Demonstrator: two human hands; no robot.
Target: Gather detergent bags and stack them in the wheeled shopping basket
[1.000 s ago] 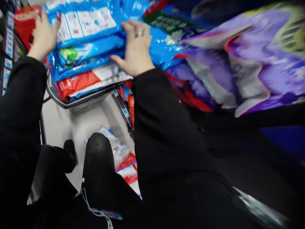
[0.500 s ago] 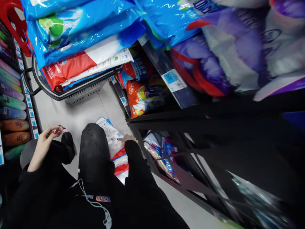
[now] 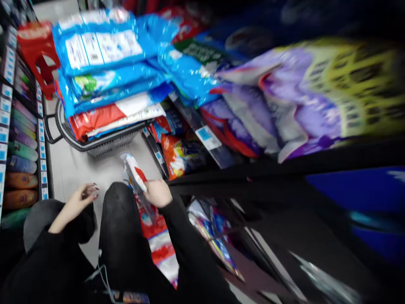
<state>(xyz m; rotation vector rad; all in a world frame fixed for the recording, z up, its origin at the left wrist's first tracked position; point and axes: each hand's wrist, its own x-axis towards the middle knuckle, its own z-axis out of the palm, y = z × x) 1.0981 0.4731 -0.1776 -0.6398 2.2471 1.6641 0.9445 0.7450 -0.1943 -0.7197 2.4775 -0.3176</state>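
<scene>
- Now the right hand point(image 3: 157, 193) grips a red-and-white detergent bag point(image 3: 135, 175), tilted up off the floor point(image 3: 76, 169) (print blurred).
- Left hand point(image 3: 79, 203) loosely curled, holding nothing, over the knee.

A shop aisle: price tags point(image 3: 208, 138) front the shelf beside a shopping basket point(image 3: 104, 145) heaped with detergent bags point(image 3: 104, 55).

Nothing can be read: the print on the blue bags point(image 3: 101, 46) above the basket point(image 3: 107, 145) and the shelf's price tag point(image 3: 208, 137) are blurred.
</scene>
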